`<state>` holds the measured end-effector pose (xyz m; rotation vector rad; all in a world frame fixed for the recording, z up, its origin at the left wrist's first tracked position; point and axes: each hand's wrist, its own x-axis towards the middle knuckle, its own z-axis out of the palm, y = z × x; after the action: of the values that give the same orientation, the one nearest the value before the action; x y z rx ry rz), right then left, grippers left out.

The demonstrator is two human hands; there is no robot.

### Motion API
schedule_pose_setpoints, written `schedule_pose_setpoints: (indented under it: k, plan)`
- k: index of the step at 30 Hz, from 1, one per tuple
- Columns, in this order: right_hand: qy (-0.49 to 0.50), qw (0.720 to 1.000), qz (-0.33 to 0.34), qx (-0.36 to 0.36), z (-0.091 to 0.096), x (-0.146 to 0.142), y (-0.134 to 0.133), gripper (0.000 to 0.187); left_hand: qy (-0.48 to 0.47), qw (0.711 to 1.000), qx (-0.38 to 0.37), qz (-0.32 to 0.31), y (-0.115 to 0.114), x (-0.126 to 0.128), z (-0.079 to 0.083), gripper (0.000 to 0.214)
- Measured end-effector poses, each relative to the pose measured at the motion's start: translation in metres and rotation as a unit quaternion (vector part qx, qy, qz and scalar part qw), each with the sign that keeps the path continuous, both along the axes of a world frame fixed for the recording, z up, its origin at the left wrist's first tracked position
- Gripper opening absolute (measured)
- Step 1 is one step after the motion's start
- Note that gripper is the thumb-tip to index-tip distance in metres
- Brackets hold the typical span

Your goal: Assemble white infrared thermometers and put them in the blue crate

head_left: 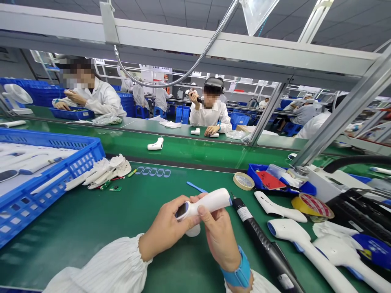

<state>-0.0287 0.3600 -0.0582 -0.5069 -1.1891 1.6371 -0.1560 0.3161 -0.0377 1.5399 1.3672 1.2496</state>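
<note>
The left hand (166,227) and right hand (222,234) grip a white thermometer (212,199) between them; it looks closed up, while loose casing pieces (105,171) beyond the left hand appear unassembled.

From my remote seat I log the handheld device (210,201) as white, with dark screen (182,210) and blue end cap (230,201). Wrist strap (240,270): bright blue. Sleeves (106,264): white. Worktop (122,232): deep green; belt (183,154) brighter green. Crate (97,148): blue. Electric screwdriver (259,236): black, white labels (244,213). I tag the tape roll (314,205) yellow, red-and-white patterned. Bin (309,189): blue, red packet (270,180) inside. Stickers (153,171): pale blue outlines.
</note>
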Motion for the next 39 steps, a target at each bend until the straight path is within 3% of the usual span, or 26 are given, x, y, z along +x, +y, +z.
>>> schedule_pose_setpoints:
  k: [2, 5, 7, 9, 11, 14, 17, 20, 25, 27, 31, 39]
  plan:
    - [-0.015, 1.000, 0.005, -0.008, 0.006, 0.006, 0.003, 0.031, -0.092, 0.992, -0.073, -0.053, 0.003, -0.004, 0.003, 0.031]
    - [-0.039, 0.998, 0.001, 0.045, 0.015, 0.019, 0.005, 0.038, -0.287, 0.934, -0.197, -0.083, 0.009, -0.009, 0.008, 0.037]
    - [-0.094, 0.983, -0.099, 0.125, 0.018, 0.025, 0.004, 0.036, -0.418, 0.879, -0.217, -0.068, 0.013, -0.010, 0.008, 0.043]
    - [-0.174, 0.933, -0.227, 0.220, 0.018, 0.025, -0.001, 0.029, -0.524, 0.829, -0.191, -0.040, 0.019, -0.008, 0.004, 0.049]
    - [-0.238, 0.875, -0.267, 0.325, 0.016, 0.020, -0.012, 0.027, -0.569, 0.809, -0.149, 0.007, 0.025, -0.005, -0.001, 0.045]
    - [-0.245, 0.828, -0.167, 0.477, 0.017, 0.009, -0.033, 0.023, -0.536, 0.837, -0.094, 0.054, 0.031, 0.000, -0.007, 0.023]
    - [-0.194, 0.829, -0.103, 0.514, 0.018, -0.005, -0.056, 0.013, -0.497, 0.864, -0.083, 0.017, 0.033, 0.006, -0.006, 0.027]
    - [-0.182, 0.827, -0.147, 0.512, 0.014, -0.023, -0.071, 0.018, -0.465, 0.882, -0.080, -0.020, 0.034, 0.011, -0.003, 0.048]
    - [-0.179, 0.761, -0.269, 0.563, -0.002, -0.054, -0.076, 0.017, -0.401, 0.911, -0.090, -0.031, 0.038, 0.013, -0.005, 0.053]
    - [-0.161, 0.769, -0.279, 0.552, -0.006, -0.059, -0.077, 0.015, -0.379, 0.921, -0.091, -0.011, 0.038, 0.010, -0.007, 0.054]
    - [-0.116, 0.833, -0.267, 0.470, -0.011, -0.051, -0.078, 0.017, -0.335, 0.937, -0.098, 0.024, 0.035, 0.002, -0.011, 0.056]
    - [-0.039, 0.896, -0.193, 0.399, -0.003, -0.020, -0.066, 0.021, -0.315, 0.932, -0.171, -0.058, 0.037, -0.001, -0.009, 0.060]
